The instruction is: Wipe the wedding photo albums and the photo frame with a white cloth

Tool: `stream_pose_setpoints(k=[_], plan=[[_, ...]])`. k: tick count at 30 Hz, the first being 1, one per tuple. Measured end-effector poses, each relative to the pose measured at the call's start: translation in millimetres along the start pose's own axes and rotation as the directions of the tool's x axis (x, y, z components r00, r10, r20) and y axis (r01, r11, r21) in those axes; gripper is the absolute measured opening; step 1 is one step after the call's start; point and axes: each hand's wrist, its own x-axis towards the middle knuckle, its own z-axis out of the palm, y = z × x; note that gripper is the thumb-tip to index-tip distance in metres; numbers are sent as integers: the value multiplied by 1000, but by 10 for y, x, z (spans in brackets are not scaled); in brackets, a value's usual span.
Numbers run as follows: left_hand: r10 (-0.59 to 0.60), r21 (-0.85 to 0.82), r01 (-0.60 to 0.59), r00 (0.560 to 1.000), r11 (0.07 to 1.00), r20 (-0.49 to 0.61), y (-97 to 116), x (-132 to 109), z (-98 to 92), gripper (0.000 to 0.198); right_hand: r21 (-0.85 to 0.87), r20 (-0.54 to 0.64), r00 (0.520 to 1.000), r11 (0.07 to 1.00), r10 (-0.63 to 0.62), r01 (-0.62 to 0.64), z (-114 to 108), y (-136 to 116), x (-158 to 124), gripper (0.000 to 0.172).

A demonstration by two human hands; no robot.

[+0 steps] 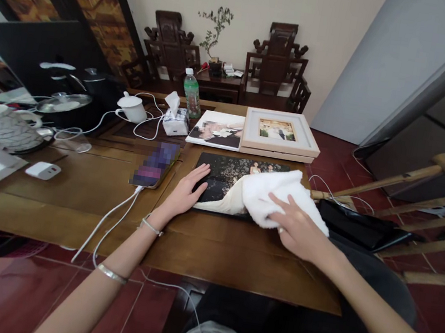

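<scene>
A dark wedding photo panel lies flat on the wooden table, a pale gown trailing across its lower part. Against its left edge rests my left hand, fingers stretched out and nothing in them. My right hand presses on a white cloth with its fingers bent into the fabric. The cloth covers the right part of the panel and hangs past its right end. Some fingertips of the right hand are sunk in the cloth's folds.
Behind the panel lie a framed photo and a white-edged photo. A phone with a white cable is left of my left hand. Farther back stand a tissue box, a bottle and a lidded cup. A bamboo chair is at right.
</scene>
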Motion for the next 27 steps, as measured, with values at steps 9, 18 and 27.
stream_pose_setpoints(k=[9, 18, 27], plan=[[-10, -21, 10, 1000, 1000, 3, 13, -3, -9, 44, 36, -1, 993, 993, 114, -114, -203, 694, 864, 46], [-11, -23, 11, 1000, 1000, 1, 5, -9, -9, 44, 41, -22, 994, 993, 111, -110, -144, 607, 716, 49], [-8, -15, 8, 1000, 1000, -9, 11, -5, 0, 43, 66, 32, 999, 997, -44, 41, 16, -231, -326, 45]])
